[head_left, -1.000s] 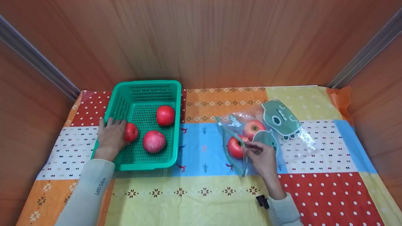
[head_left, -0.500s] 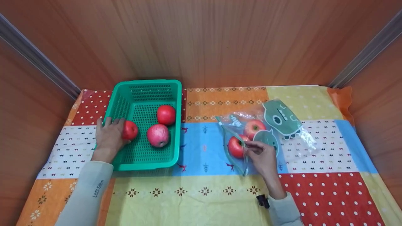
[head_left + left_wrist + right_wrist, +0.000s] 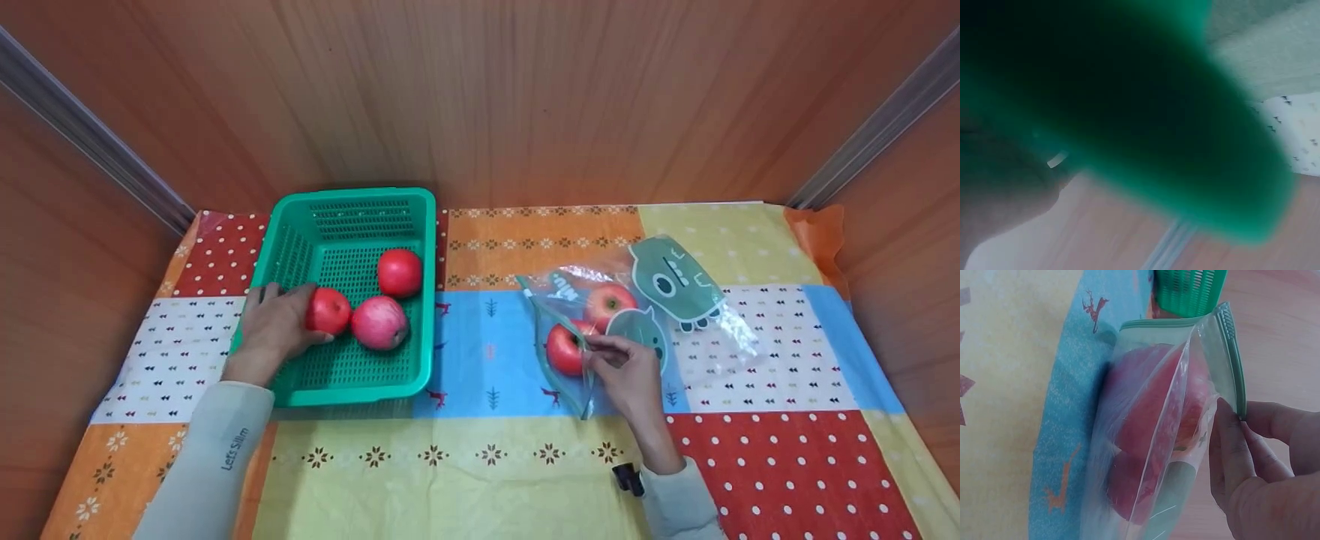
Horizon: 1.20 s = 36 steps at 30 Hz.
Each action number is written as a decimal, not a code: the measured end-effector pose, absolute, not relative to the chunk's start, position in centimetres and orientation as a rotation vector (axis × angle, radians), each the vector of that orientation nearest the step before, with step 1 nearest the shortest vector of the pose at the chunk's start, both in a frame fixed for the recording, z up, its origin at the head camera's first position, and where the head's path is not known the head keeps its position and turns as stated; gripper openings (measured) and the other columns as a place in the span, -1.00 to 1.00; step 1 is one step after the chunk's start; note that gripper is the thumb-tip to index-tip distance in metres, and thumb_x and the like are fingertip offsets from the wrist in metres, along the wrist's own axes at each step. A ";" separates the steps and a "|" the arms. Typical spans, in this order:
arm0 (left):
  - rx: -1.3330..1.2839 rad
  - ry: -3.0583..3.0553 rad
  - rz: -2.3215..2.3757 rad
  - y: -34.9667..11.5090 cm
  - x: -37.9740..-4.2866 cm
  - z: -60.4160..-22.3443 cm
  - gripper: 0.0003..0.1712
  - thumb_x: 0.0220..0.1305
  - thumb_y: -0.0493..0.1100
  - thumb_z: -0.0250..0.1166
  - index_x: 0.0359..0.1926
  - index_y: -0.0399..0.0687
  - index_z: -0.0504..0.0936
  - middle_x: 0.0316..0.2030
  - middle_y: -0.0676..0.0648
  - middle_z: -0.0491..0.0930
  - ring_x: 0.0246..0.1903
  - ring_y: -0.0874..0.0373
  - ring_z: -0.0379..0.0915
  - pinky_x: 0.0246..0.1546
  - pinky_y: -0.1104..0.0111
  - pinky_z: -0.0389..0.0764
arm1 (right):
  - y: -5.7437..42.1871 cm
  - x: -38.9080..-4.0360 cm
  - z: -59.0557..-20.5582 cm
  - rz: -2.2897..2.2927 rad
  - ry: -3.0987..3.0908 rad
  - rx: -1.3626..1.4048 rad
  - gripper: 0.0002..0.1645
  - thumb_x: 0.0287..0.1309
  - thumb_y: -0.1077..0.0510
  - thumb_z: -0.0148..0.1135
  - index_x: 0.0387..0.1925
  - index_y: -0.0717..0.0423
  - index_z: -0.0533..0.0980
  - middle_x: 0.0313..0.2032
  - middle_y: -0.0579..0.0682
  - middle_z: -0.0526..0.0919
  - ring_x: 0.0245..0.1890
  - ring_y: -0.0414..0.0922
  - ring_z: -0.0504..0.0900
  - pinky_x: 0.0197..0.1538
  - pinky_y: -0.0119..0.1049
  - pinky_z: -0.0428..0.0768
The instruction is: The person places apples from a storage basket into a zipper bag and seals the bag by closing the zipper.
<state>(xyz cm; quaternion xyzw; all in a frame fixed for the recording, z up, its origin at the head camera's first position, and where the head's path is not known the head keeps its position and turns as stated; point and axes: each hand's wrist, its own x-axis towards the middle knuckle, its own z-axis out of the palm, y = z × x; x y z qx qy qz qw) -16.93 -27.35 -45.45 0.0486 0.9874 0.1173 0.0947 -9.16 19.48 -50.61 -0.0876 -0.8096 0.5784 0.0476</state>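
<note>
Inside the green plastic basket [image 3: 352, 396], my left hand [image 3: 274, 328] holds a red apple [image 3: 330, 311] from its left side, thumb low in front and fingers behind. Against that apple's right side sits a paler pink apple [image 3: 380, 322], with another red apple [image 3: 399, 273] behind it. My right hand [image 3: 628, 375] pinches the open edge of a clear zip bag [image 3: 1207, 343] between thumb and fingers. Within the bag lie a front apple [image 3: 564, 351] and a rear apple [image 3: 610, 303]. In the left wrist view the blurred basket wall [image 3: 1230, 208] hides most of the left hand.
A patterned tablecloth [image 3: 491, 390] covers the table. Wooden panels [image 3: 487, 97] stand behind and at both sides. The bag's printed green monster [image 3: 675, 279] lies toward the back right. A small black clip [image 3: 628, 480] sits by the right sleeve.
My left hand and its apple have shifted right, up against the pink apple. The pink apple has rolled a little right and back. The right hand and bag have stayed in place.
</note>
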 end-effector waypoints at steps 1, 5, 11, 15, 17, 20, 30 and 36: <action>0.150 2.927 0.344 -27.2 -17.0 -45.4 0.06 0.11 -0.09 0.64 0.50 -0.35 0.29 0.23 -0.49 0.43 0.29 -0.47 0.17 0.34 -0.34 0.20 | 19.5 -9.2 -50.6 1.763 -2.470 -0.264 -0.70 0.22 0.44 0.40 0.01 0.40 0.71 -0.03 0.30 0.79 -0.17 0.07 0.81 -0.16 -0.60 0.63; 0.141 2.929 0.350 -26.8 -16.9 -45.2 0.07 0.11 -0.09 0.64 0.51 -0.34 0.28 0.25 -0.48 0.41 0.31 -0.47 0.15 0.36 -0.35 0.15 | 19.7 -9.3 -50.8 1.767 -2.467 -0.256 -0.70 0.23 0.43 0.41 0.01 0.42 0.70 -0.02 0.31 0.78 -0.16 0.06 0.81 -0.15 -0.60 0.63; 0.120 2.941 0.382 -26.6 -16.5 -45.1 0.07 0.09 -0.09 0.65 0.51 -0.34 0.29 0.23 -0.47 0.41 0.30 -0.44 0.16 0.34 -0.35 0.17 | 19.5 -9.2 -50.8 1.771 -2.463 -0.262 -0.71 0.21 0.47 0.39 -0.01 0.41 0.71 -0.04 0.32 0.78 -0.17 0.07 0.82 -0.15 -0.59 0.64; 0.128 2.970 0.403 -26.4 -16.0 -45.0 0.07 0.09 -0.08 0.65 0.50 -0.34 0.30 0.22 -0.47 0.44 0.28 -0.43 0.18 0.32 -0.34 0.20 | 19.5 -9.2 -50.8 1.742 -2.481 -0.273 -0.71 0.21 0.47 0.40 -0.02 0.39 0.72 -0.05 0.30 0.79 -0.20 -0.05 0.82 -0.14 -0.59 0.64; 0.131 2.988 0.414 -26.2 -15.8 -44.8 0.07 0.09 -0.07 0.66 0.50 -0.35 0.30 0.23 -0.47 0.45 0.28 -0.43 0.18 0.32 -0.33 0.19 | 19.5 -9.2 -50.9 1.734 -2.485 -0.283 -0.71 0.21 0.47 0.39 -0.02 0.38 0.72 -0.06 0.29 0.80 -0.23 -0.11 0.81 -0.14 -0.59 0.64; 0.134 3.021 0.445 -25.9 -15.3 -44.6 0.09 0.07 -0.06 0.66 0.50 -0.37 0.31 0.25 -0.46 0.46 0.29 -0.43 0.16 0.33 -0.33 0.18 | 19.5 -9.1 -50.9 1.739 -2.479 -0.289 -0.72 0.21 0.47 0.38 -0.02 0.39 0.72 -0.07 0.29 0.80 -0.24 -0.10 0.81 -0.15 -0.59 0.63; 0.175 3.119 0.579 -24.9 -13.7 -44.4 0.03 0.04 -0.09 0.69 0.43 -0.38 0.39 0.21 -0.45 0.52 0.27 -0.42 0.21 0.32 -0.31 0.14 | 19.4 -9.0 -50.7 1.765 -2.456 -0.267 -0.71 0.22 0.44 0.40 -0.01 0.41 0.71 -0.06 0.30 0.79 -0.18 0.05 0.82 -0.16 -0.59 0.62; 0.189 3.161 0.604 -24.2 -13.2 -44.1 0.02 0.03 -0.11 0.70 0.43 -0.37 0.40 0.21 -0.44 0.53 0.27 -0.42 0.22 0.35 -0.32 0.13 | 19.4 -8.9 -50.7 1.779 -2.444 -0.266 -0.71 0.22 0.43 0.42 -0.01 0.41 0.71 -0.05 0.31 0.79 -0.16 0.09 0.82 -0.16 -0.59 0.63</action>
